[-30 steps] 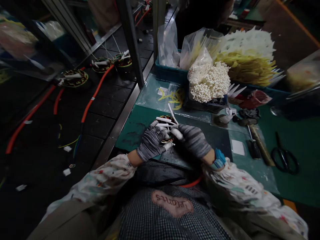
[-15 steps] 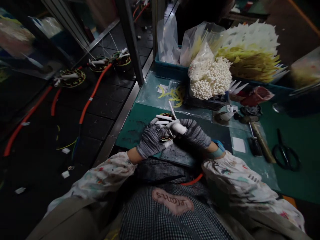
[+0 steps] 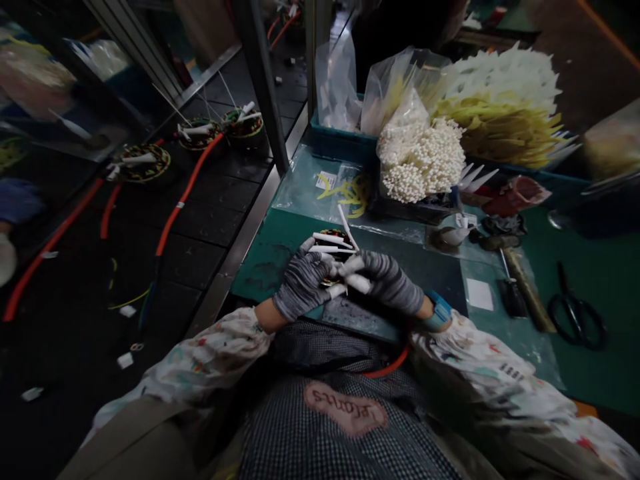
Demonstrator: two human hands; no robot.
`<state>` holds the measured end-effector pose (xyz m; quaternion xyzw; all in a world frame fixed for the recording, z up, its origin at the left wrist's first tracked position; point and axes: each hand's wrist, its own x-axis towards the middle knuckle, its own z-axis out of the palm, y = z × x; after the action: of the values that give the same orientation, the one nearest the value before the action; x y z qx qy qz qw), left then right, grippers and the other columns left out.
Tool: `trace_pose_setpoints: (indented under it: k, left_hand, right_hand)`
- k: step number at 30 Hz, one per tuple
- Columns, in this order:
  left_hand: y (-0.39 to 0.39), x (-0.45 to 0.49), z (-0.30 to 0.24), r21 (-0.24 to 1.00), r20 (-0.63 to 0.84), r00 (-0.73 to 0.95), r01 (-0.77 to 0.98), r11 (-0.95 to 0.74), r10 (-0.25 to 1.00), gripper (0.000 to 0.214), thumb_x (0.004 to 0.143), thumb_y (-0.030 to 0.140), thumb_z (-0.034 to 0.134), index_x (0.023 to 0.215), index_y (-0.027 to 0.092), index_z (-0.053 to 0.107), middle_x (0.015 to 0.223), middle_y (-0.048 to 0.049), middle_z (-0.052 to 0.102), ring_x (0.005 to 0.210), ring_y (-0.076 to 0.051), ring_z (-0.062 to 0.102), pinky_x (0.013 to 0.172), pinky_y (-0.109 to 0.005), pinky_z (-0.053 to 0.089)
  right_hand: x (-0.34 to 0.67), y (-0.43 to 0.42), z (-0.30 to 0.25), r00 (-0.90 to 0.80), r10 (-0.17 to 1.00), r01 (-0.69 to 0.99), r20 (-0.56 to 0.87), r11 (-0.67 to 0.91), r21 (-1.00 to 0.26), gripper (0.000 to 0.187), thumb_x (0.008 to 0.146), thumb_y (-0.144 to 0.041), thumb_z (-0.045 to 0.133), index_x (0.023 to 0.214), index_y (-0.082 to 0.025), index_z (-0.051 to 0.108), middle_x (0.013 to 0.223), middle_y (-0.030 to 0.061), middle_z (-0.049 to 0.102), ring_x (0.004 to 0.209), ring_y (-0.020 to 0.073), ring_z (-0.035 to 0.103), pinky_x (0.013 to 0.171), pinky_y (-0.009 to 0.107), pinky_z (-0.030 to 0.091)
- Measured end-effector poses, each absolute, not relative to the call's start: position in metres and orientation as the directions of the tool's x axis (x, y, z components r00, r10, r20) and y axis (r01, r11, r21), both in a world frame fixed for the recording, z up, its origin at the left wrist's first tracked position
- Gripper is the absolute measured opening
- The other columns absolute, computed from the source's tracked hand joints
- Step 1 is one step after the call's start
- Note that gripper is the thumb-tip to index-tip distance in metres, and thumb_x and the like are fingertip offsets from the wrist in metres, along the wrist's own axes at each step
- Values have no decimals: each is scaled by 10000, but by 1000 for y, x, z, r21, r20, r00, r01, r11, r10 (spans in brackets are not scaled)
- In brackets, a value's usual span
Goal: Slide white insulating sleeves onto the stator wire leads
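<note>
Between my hands on the work surface is a round dark piece with a yellow-red edge [image 3: 342,234], like a wound motor stator. Several white tubes [image 3: 327,238] stick out from its far side. My left hand [image 3: 303,283], in a grey striped glove with white fingertips, is closed around the left side of the piece. My right hand [image 3: 385,280], gloved the same way, has its fingers pinched together at the near right side of it. Whatever sits between the right fingertips is too small and covered to make out.
Behind lie yellow strips [image 3: 350,193], a bag of thin white sticks [image 3: 423,160] and a stack of yellow and pale sheets [image 3: 500,120]. A hammer [image 3: 525,287] and black scissors [image 3: 577,313] lie at right. At left, similar round pieces [image 3: 143,162] stand beside orange cables [image 3: 183,193]. Another person's blue-gloved hand [image 3: 19,200] shows at the left edge.
My right hand has shifted slightly down, its fingers now lower on the near side of the piece. My left hand keeps its hold. A blue-gloved hand has appeared at the far left.
</note>
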<state>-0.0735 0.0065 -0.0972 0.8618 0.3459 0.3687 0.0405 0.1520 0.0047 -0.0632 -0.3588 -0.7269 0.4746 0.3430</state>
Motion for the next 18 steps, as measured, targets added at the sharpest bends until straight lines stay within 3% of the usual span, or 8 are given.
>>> trace_pose_setpoints:
  k: [2,6,9,12,14,18]
  left_hand:
    - [5,-73,-97,343,574,494,579,-739,653,223,909,436,764,915,239,661,934,-23,774,969,-256,759,1257,-597,436]
    - [4,-74,-99,371,534,494,592,-715,686,180,892,403,754,949,252,673,934,-13,786,963,-261,762,1269,-640,412]
    - [5,-73,-103,386,514,483,608,-694,709,141,891,385,735,936,261,686,964,-29,793,1013,-280,761,1277,-677,390]
    - [6,-71,-104,383,505,476,624,-681,720,169,884,418,735,901,258,683,901,-26,778,934,-276,763,1275,-675,396]
    - [7,-72,-100,391,499,483,616,-684,720,177,867,416,758,913,257,691,894,-21,780,909,-276,764,1280,-683,379]
    - [7,-77,-92,408,494,509,580,-705,705,181,885,401,792,853,262,680,879,5,786,976,-263,767,1293,-687,336]
  right_hand:
    - [154,1,-65,-556,823,258,116,304,-917,173,938,-419,730,985,-261,784,1033,57,792,956,223,721,937,415,609]
    - [158,-10,-66,-462,887,393,24,229,-891,183,980,-421,707,1035,-250,745,1013,49,773,910,209,707,885,381,606]
    - [158,-18,-60,-589,802,366,99,374,-852,163,1019,-395,646,982,-275,751,1036,35,788,980,221,714,976,407,582]
    - [146,-13,-56,-675,720,325,160,486,-812,232,1059,-365,548,985,-295,756,1071,12,799,1015,215,724,991,397,582]
    - [129,0,-57,-562,804,408,194,473,-781,244,1052,-301,510,994,-260,743,1029,37,788,965,220,719,958,394,590]
    - [105,33,-61,-329,903,557,275,421,-716,161,965,-235,565,1010,-202,715,1082,131,755,1061,286,684,1068,464,537]
